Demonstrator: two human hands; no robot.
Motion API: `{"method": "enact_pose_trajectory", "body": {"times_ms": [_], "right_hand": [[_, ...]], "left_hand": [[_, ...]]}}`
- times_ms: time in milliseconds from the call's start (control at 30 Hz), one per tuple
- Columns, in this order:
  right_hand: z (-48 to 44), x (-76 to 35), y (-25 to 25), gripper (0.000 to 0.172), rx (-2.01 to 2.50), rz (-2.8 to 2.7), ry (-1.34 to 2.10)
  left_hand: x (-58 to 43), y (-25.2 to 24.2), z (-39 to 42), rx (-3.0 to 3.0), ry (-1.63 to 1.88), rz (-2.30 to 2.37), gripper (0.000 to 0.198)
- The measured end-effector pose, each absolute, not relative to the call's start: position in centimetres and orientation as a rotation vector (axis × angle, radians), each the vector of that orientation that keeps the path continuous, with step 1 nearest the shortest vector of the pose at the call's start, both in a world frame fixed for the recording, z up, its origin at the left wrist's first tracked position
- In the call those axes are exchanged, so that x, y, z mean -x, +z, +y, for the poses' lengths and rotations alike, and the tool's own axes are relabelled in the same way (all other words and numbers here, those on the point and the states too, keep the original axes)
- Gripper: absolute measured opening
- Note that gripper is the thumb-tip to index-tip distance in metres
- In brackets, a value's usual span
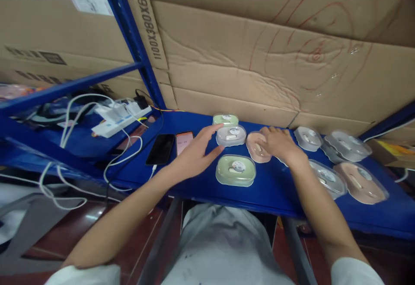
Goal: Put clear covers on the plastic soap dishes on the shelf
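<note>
On the blue shelf (269, 190) lie several small oval plastic cases with clear lids. My left hand (194, 155) is open, fingers stretched, its fingertips touching a white case (231, 135). Behind that one sits a green case (225, 119), and in front lies a larger green case (235, 170). My right hand (279, 144) rests with curled fingers on the right side of a pink case (256, 147); I cannot see whether it grips it.
More cases lie to the right: white ones (308, 138), (347, 145), (327, 177) and a pink one (359, 183). A black phone (160, 148) and a lit phone (183, 140) lie left. A power strip (119, 118) with white cables sits further left. Cardboard boxes (259, 60) stand behind.
</note>
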State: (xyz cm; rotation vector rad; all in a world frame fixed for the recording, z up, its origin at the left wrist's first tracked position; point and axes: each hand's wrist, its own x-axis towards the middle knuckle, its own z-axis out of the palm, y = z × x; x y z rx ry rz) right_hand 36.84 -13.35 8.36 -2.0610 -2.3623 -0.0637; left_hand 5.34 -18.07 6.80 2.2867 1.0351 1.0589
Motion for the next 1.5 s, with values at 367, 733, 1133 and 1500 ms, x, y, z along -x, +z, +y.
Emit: {"method": "enact_pose_trajectory", "body": {"times_ms": [367,733,1133,1500], "right_hand": [[-10.5,-37.7,2.9,0.067,1.846,-2.459,-0.059],[-9.8,-37.3,1.4,0.063,1.736,-2.439,-0.084],[-9.6,-37.1,0.4,0.064,1.696,-2.445,-0.139],[-9.6,-37.1,0.4,0.067,1.732,-2.445,-0.133]], "left_hand": [[-5.6,5.7,-11.1,-2.582,0.522,1.356,0.049],[0.9,-2.9,-30.8,-2.477,0.833,1.704,0.038],[0.2,0.0,-20.8,-2.421,0.515,2.258,0.051],[-3.1,-0.1,-19.0,-2.174,0.372,2.551,0.091]]}}
